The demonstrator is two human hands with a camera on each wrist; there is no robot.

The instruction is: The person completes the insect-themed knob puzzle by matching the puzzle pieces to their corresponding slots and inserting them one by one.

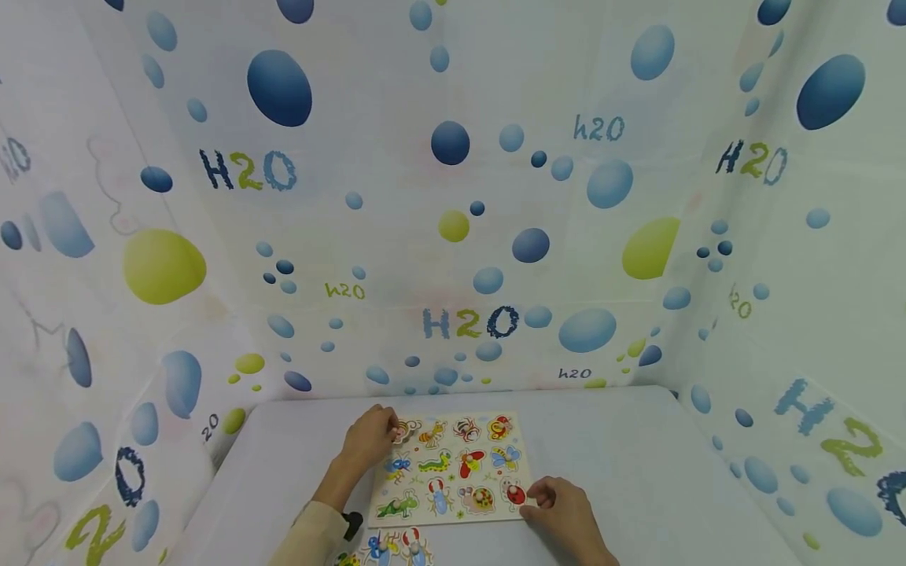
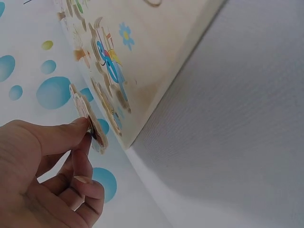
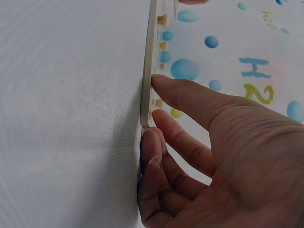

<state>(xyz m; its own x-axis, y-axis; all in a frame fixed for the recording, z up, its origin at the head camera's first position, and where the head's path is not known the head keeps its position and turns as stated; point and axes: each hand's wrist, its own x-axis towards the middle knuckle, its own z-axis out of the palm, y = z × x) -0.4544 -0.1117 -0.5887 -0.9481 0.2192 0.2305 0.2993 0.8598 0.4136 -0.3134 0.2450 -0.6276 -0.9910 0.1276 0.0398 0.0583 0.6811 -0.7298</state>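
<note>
My left hand [image 1: 371, 436] pinches a flat wooden puzzle piece [image 1: 403, 431] with a swirl print, between thumb and fingers. In the left wrist view, that puzzle piece [image 2: 86, 116] is tilted and apart from the board, near its top left corner. The wooden peg puzzle board [image 1: 453, 503] lies on the table, with several printed insects in rows. At its lower right corner, my right hand [image 1: 566, 515] holds the edge, beside the ladybug piece [image 1: 514, 494]. The right wrist view shows the thumb and curled fingers touching the board's edge [image 3: 148, 61].
Loose insect pieces [image 1: 416, 548] lie below the board at the near edge of view, partly cut off. A white cloth covers the table [image 1: 623, 440]. Printed curtains [image 1: 396, 236] hang behind and at both sides.
</note>
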